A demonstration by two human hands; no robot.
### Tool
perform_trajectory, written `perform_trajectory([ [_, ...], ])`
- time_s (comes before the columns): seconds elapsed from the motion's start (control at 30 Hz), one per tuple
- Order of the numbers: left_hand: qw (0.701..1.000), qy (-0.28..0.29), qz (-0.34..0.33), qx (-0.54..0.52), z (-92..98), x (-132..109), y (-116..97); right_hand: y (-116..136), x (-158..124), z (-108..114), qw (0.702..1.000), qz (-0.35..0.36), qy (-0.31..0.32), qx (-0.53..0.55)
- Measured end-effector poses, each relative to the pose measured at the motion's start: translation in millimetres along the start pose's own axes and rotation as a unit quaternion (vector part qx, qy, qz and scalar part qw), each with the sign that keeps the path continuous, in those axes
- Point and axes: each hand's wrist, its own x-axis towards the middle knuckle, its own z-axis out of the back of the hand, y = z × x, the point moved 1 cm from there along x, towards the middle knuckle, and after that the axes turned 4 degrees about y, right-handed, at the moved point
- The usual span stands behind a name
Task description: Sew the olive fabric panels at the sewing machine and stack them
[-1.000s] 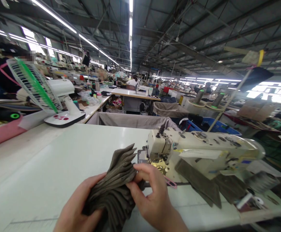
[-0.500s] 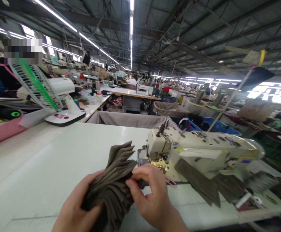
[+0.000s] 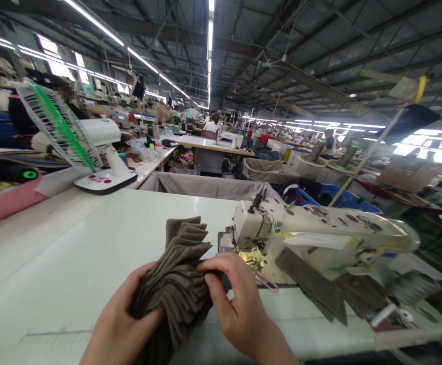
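Note:
A thick bundle of dark olive fabric pieces (image 3: 179, 284), layered like a fan, is gripped around its middle by my left hand (image 3: 127, 317). On the bundle's right side, the thumb and forefinger of my right hand (image 3: 240, 304) pinch the edge of one or more layers; how many I cannot tell. The upper ends of the pieces spread apart above the pale table (image 3: 130, 233). Just beyond my right hand stands a cream sewing machine (image 3: 300, 233), its needle area close to the fingers. More olive pieces (image 3: 312, 286) lie against the machine's base.
A small fan (image 3: 65, 132) with a green blade guard stands at the back left. Behind the table is a cloth-lined bin (image 3: 206, 186). Thread cones (image 3: 318, 152) and a blue crate (image 3: 335, 197) are behind the machine. A pink looped item (image 3: 267, 282) lies by the needle.
My right hand's pinch has shifted slightly up and left along the bundle's edge. The upper ends of the fabric pieces have tilted left and fanned out more. My left hand keeps its hold.

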Motion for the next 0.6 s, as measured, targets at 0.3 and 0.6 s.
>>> perform_trajectory([
  [0.3, 0.999, 0.035, -0.012, 0.017, 4.7, 5.4, 11.4, -1.0, 0.5, -1.8, 1.0, 0.01, 0.009, 0.02],
  [0.6, 0.999, 0.034, -0.023, 0.03, 5.1, 5.0, 14.3, 5.0, 4.0, 3.2, 0.998, 0.023, 0.05, 0.014],
])
